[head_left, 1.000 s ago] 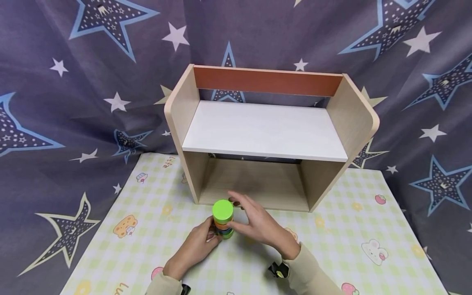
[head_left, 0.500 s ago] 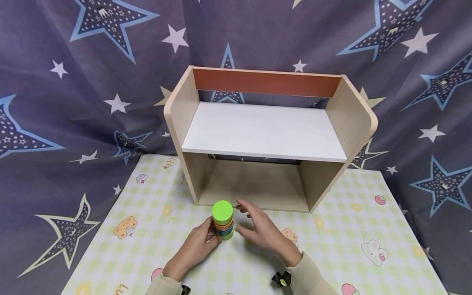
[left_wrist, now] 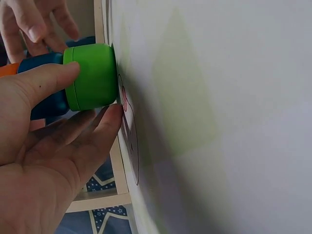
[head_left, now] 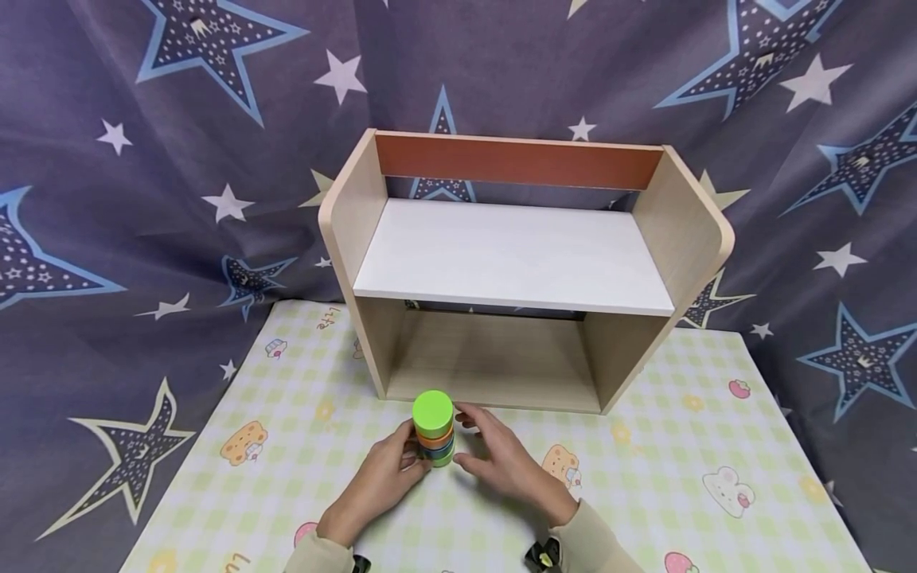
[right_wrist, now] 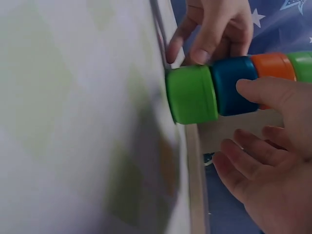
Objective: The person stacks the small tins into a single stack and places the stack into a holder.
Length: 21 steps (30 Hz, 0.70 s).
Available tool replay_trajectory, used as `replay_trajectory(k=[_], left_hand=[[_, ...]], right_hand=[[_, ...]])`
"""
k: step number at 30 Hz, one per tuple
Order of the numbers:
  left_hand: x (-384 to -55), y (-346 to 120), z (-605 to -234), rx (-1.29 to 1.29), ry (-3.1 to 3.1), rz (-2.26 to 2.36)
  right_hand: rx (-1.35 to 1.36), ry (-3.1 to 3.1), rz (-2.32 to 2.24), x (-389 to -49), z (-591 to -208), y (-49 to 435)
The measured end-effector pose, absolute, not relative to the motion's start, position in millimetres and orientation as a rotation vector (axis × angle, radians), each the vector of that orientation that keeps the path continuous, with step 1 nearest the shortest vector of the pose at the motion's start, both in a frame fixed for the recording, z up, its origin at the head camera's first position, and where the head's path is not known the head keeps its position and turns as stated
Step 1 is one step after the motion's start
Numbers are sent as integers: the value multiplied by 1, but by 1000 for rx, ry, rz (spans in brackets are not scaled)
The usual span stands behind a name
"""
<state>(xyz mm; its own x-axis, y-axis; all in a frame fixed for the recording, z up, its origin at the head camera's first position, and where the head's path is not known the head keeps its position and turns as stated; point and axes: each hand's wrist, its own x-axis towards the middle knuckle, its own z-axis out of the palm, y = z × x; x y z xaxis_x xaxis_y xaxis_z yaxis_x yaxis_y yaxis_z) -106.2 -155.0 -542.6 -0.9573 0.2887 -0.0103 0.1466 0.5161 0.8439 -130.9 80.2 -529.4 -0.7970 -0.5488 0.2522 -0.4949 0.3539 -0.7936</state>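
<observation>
Standing nearer the counter's (head_left: 630, 501) left edge, the tub stack (head_left: 433, 427) occupies the left grip (head_left: 383, 475); the empty, loose-fingered right grip (head_left: 505, 463) has shifted lower, bracketing it.

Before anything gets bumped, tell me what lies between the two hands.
An upright stack of round tubs stands between the left hand and the right hand, as the head view shows: green on top, then orange, blue and green.

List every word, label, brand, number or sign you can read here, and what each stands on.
"Life" (likely; small, tilted): tablecloth, far left.
Orange lettering, tablecloth, near left: cut off, unreadable.
Stacked tubs: no lettering visible.
Right wrist strap: yellow mark, too small to read.
</observation>
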Motion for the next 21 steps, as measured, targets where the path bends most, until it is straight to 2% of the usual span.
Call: replay_trajectory(k=[21], left_hand=[[-106,-154,-540,377,2595,1470]], right_hand=[[-848,2424,-1466,-132,-541,68]])
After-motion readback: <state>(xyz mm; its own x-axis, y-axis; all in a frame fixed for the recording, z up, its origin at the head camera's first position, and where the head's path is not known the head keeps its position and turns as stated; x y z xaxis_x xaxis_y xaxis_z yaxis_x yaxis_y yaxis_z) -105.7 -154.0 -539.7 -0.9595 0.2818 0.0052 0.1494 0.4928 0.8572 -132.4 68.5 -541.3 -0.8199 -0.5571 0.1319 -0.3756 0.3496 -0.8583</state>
